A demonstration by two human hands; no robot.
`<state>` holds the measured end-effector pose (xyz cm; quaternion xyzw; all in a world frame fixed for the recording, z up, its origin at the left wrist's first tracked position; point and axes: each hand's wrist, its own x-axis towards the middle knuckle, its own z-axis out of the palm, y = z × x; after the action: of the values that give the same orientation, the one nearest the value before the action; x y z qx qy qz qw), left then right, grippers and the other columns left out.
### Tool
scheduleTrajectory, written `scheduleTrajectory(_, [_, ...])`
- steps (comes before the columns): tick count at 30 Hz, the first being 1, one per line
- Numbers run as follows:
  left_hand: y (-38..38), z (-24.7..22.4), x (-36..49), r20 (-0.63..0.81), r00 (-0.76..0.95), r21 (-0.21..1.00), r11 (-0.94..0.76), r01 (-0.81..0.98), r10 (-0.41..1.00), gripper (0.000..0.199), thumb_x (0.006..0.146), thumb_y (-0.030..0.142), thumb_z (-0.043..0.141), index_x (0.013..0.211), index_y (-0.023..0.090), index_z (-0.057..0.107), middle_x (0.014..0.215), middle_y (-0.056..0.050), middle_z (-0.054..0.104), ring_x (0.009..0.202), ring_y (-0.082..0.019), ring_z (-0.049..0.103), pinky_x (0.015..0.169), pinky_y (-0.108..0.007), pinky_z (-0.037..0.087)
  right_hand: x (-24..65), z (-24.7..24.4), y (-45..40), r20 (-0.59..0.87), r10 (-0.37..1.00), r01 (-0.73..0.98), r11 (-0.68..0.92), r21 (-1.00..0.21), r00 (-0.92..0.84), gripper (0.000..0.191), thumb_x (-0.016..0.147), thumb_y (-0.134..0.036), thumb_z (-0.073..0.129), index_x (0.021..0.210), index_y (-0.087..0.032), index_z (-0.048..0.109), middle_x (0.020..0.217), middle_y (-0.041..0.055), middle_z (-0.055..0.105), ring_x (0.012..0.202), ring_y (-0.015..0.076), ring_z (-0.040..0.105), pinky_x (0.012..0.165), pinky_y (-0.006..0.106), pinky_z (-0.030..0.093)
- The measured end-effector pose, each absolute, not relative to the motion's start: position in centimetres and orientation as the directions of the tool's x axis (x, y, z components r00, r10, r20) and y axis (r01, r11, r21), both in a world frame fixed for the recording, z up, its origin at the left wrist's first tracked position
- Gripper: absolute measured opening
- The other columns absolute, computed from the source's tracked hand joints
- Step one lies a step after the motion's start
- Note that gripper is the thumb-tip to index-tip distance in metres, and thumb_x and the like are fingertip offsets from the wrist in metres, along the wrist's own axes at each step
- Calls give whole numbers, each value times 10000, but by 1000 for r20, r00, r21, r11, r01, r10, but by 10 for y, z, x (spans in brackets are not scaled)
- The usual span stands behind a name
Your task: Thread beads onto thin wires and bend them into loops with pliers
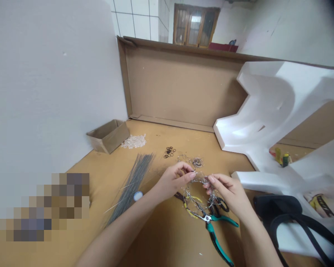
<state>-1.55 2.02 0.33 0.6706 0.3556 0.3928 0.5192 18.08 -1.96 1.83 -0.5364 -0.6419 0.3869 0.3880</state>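
Tan tabletop [160, 135] | left hand [179, 176], right hand [226, 187]: pinching wire loops [200, 179] | pliers [207, 218] near

Hands, two: one left hand [180, 175], one right hand [226, 185]. Wirework loop [200, 181], one. Pliers, two: one teal-handled pair [213, 233], one yellow-handled pair [187, 208]. Black-handled scissors [226, 204], one pair. Cardboard box [118, 138], one. Pale disc [138, 195], one. Straight wires [134, 178], one bundle; clear pieces [134, 141], one heap; black rings [169, 151], one cluster: members too crowded to count. Wooden-framed window [196, 26], one, three-panelled.
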Motion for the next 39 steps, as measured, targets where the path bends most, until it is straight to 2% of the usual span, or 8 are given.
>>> scheduleTrajectory(7, [20,-1,-12,90,479,996,-91,-21,873,528,698,350,645,1146,194,414,1187,-120,473,1033,-204,493,862,-356,395,183,14,-16,79,995,136,87,-987,-62,226,790,-396,549,817,-186,625,753,48,676,619,169,611,645,315,491])
scheduleTrajectory(13, [25,-8,-10,84,529,992,-19,-126,844,424,768,361,565,1109,149,429,818,-46,597,698,-124,578,704,-298,448,186,7,-9,14,999,31,15,-999,-39,313,781,-433,548,982,-193,571,859,65,665,714,188,636,731,349,495])
scheduleTrajectory(18, [27,-6,-11,144,445,986,-93,-135,884,368,779,344,552,1083,156,459,762,-13,580,687,-115,575,680,-265,447,181,3,-8,-38,998,188,-27,-982,-56,691,700,-428,638,1289,-251,322,1203,125,527,948,239,599,779,382,493])
scheduleTrajectory(21, [27,-5,-11,163,416,984,-116,-135,895,350,796,338,526,1086,157,448,709,0,569,668,-116,574,671,-263,441,178,0,-9,-72,993,215,-50,-975,-96,813,659,-366,689,1331,-240,249,1122,117,584,954,235,598,827,409,471])
scheduleTrajectory(26, [28,-2,-13,147,399,980,-78,-184,905,326,792,346,523,1042,157,435,698,3,575,621,-114,580,608,-246,430,181,2,-12,-116,962,68,-102,-992,-247,669,680,-295,685,1241,-200,335,858,56,676,819,193,643,771,369,485])
scheduleTrajectory(33, [33,-5,-11,65,466,953,85,-292,882,276,776,394,527,890,164,426,639,20,566,555,-105,566,573,-234,414,185,6,-9,-94,960,-27,-105,-994,-265,276,663,-320,700,803,-177,510,765,35,670,643,158,640,584,273,488])
scheduleTrajectory(36, [37,-14,-7,-6,456,961,131,-243,890,296,771,398,532,920,156,450,835,-51,606,751,-142,599,629,-243,427,186,4,-6,-91,968,-99,-117,-988,-234,284,692,-366,667,850,-181,520,809,38,657,595,132,613,575,267,474])
scheduleTrajectory(39, [37,-19,-5,86,261,996,-75,-52,961,398,753,336,570,1086,167,433,1141,-121,519,1050,-192,503,815,-314,416,185,2,-4,-95,977,-126,-121,-985,-190,279,730,-389,627,897,-188,528,778,26,646,580,119,589,577,258,455])
